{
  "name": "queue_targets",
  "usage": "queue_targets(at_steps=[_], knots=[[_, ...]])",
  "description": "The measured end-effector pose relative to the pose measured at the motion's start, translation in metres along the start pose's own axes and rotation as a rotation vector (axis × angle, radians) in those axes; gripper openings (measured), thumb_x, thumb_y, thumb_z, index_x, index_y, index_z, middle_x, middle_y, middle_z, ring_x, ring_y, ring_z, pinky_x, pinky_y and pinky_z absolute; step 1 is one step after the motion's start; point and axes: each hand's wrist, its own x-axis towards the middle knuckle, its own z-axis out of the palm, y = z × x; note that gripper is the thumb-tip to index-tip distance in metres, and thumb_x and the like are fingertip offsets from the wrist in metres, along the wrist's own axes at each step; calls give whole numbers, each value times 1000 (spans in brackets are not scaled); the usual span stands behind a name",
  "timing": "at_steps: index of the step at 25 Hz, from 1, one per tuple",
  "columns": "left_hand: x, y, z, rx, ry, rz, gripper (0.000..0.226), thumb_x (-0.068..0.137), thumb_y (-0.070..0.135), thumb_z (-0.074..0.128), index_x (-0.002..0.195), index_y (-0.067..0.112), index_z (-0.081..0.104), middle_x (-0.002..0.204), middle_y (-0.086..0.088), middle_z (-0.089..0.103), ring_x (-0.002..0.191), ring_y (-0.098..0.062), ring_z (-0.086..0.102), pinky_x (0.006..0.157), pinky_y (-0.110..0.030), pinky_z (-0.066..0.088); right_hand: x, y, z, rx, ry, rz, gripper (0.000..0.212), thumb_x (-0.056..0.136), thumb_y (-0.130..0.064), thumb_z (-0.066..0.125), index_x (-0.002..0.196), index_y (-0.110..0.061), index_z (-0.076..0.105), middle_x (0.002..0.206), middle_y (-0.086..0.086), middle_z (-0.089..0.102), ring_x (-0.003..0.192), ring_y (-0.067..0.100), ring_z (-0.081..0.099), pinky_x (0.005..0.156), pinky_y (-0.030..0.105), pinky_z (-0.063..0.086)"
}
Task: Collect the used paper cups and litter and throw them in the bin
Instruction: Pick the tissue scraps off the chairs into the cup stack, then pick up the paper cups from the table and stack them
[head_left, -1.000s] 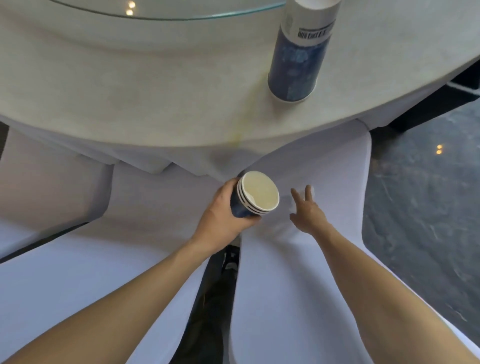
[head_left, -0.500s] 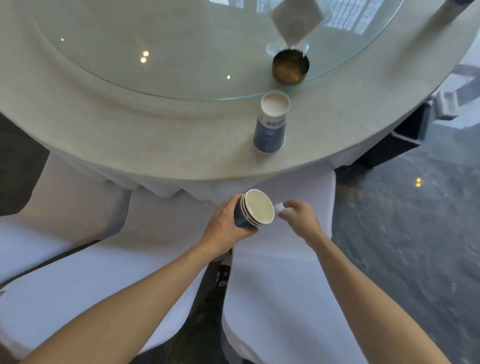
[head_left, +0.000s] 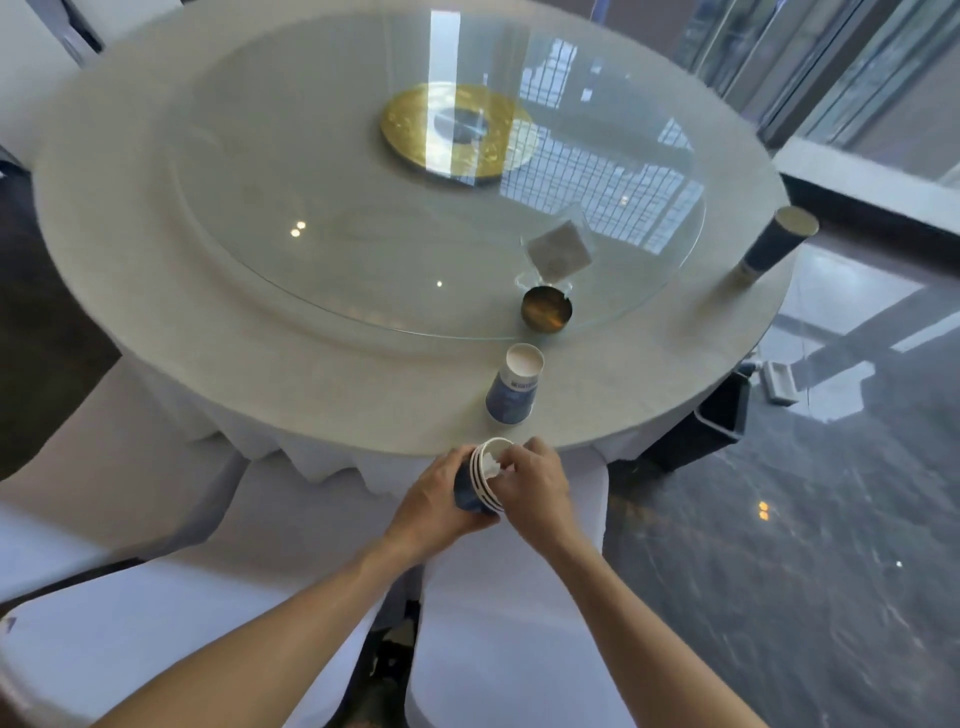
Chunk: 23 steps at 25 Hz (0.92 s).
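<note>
The counter (head_left: 156, 270) wears matt, finely textured cloth under a glossy glass turntable (head_left: 322, 182). Near the front edge stands a matt paper cup (head_left: 513, 387); beside it, a shiny brass-like bowl (head_left: 546, 310). Chair covers (head_left: 130, 623) are smooth white fabric; the floor (head_left: 805, 545) is polished stone.

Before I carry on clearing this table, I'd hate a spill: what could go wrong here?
The stacked cups lie tilted in the left hand while the right hand stuffs a white scrap in; dregs or litter could tip out. The far cup stands at the table's edge, easily knocked off.
</note>
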Motion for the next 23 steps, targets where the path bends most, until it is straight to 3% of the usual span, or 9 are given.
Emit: queue_targets(at_steps=[3,5,7,9,12,14,17,20,23], knots=[[-4,-6,-9,70,26,26,85,59,35,92,136,32,55,126,10,65,113,-14,64,95,-37,53,5,-14,5,-187,-241,-16,14,85,-14,56,71,-18,57,75,5,61,70,28,56,60,33,41],[-8,-15,-18,81,32,10,87,60,35,91,138,31,55,130,8,64,116,-16,63,97,-39,52,9,-19,3,-46,-453,17,26,86,-15,54,64,-30,57,72,-5,57,66,18,52,62,29,40],[-8,-25,-23,48,33,-14,86,61,33,90,139,29,55,131,8,63,117,-18,63,97,-40,52,12,-23,-4,101,-536,58,38,86,-9,48,76,-39,69,75,-11,62,67,9,57,64,26,41],[-9,-31,-26,-21,43,-45,82,62,32,91,137,27,57,127,8,64,116,-17,63,96,-40,52,21,-24,-11,103,-472,75,43,87,-5,46,102,-29,78,87,-1,75,76,11,65,69,25,47],[-9,-35,-28,-104,70,-66,78,63,33,91,133,28,58,126,11,65,116,-14,63,97,-38,52,43,-29,-24,-19,-168,-35,25,90,-8,55,93,-19,78,92,4,76,87,22,69,76,35,52],[-10,-36,-31,-140,75,-74,77,63,36,91,132,31,58,125,14,66,116,-10,63,97,-34,52,64,-33,-34,-142,47,-166,23,90,-10,62,108,-17,74,117,7,71,106,30,64,88,39,51],[-12,-35,-37,-192,73,-87,76,62,38,90,130,34,57,124,17,66,114,-3,62,92,-25,51,97,-35,-42,-467,-7,-212,76,88,-18,70,157,-29,39,170,14,18,149,38,26,115,47,34],[-17,-38,-45,-210,83,-106,78,62,37,91,132,34,57,125,18,66,115,1,61,88,-14,46,119,-31,-35,-733,-129,-174,102,86,-26,73,163,-41,8,170,11,-22,156,45,-11,120,63,19],[-25,-45,-55,-200,95,-129,83,62,40,94,135,38,54,128,21,64,117,2,59,87,-9,44,133,-26,-23,-795,-171,-161,110,85,-25,75,162,-40,-1,168,11,-30,154,46,-20,119,69,14]])
